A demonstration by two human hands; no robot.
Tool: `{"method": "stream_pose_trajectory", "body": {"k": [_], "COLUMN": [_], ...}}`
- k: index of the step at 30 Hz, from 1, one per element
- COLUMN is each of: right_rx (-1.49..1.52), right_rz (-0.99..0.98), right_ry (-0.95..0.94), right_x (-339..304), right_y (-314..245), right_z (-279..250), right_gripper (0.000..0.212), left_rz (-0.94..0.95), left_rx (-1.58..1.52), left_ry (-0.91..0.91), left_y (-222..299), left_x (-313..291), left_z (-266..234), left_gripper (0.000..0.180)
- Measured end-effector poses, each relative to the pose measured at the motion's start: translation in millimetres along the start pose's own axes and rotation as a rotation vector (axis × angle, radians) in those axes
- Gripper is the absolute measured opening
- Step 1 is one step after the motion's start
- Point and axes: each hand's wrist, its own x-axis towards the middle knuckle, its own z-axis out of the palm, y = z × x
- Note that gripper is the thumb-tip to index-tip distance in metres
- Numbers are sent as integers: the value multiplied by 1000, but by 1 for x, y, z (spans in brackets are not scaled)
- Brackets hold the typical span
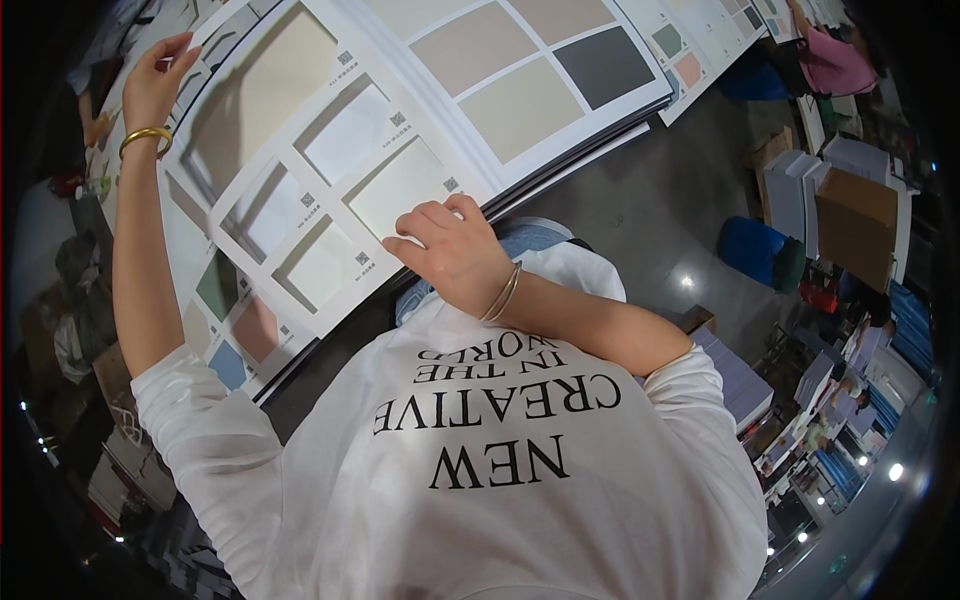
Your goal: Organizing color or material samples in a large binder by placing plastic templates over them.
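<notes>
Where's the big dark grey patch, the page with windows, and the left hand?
Big dark grey patch (604, 66): head view, its middle.
Page with windows (322, 203): head view, white strip between cut-outs.
Left hand (153, 84): head view, middle of the hand.

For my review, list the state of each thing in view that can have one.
Book, open
Cut-out page, lying over the lower page
Lower page, partly covered, swatches showing at left
Left hand, at the cut-out page's far left side, grip unclear
Right hand, bent, at its near edge, grip unclear
Gold bangle, worn
</notes>
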Motion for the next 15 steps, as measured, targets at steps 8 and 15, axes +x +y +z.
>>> {"method": "stream_pose_trajectory", "body": {"k": [8,15], "right_rx": [28,86], "right_rz": [1,-16], "right_ry": [-10,-27], "right_x": [0,3], "right_y": [1,0], "right_z": [1,-2], "right_gripper": [28,30], "left_rz": [45,38], "left_rx": [14,81], "left_ry": [26,-23], "left_y": [0,-2], "left_x": [-1,0], "left_z": [1,-1], "left_gripper": [35,37]}}
